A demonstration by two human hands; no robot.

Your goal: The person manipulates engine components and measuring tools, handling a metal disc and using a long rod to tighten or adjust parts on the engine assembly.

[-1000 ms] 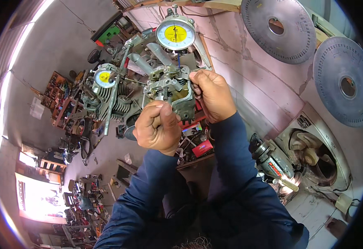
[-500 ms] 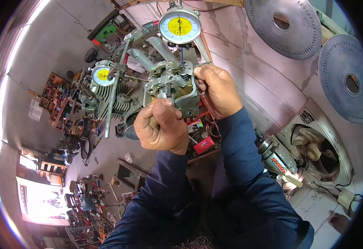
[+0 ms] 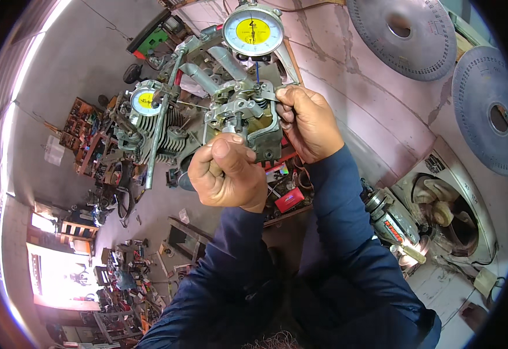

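Note:
An engine cylinder head [image 3: 239, 110] with rocker parts and two angled metal tubes stands beneath a large yellow-centred dial gauge [image 3: 253, 32]. A smaller dial gauge [image 3: 145, 102] is at the left, above a finned casting [image 3: 167, 134]. My left hand [image 3: 225, 171] is closed at the head's lower front, its fingertips on a metal cylindrical part [image 3: 235, 131] that they partly hide. My right hand [image 3: 309, 125] pinches a thin metal strip [image 3: 270, 95] at the head's right side, beside a valve spring.
Two graduated discs [image 3: 480, 81] are on the pink wall at right. Below them are a silver motor housing [image 3: 394, 224] and a casing [image 3: 463, 186]. A red box [image 3: 289, 199] lies under the head. Cluttered tool piles [image 3: 126, 267] and a wooden parts rack [image 3: 79, 122] are at left.
The whole view has shifted slightly; the gauges, head and both my hands appear a little higher and farther right. Both hands keep much the same grip and position on the head.

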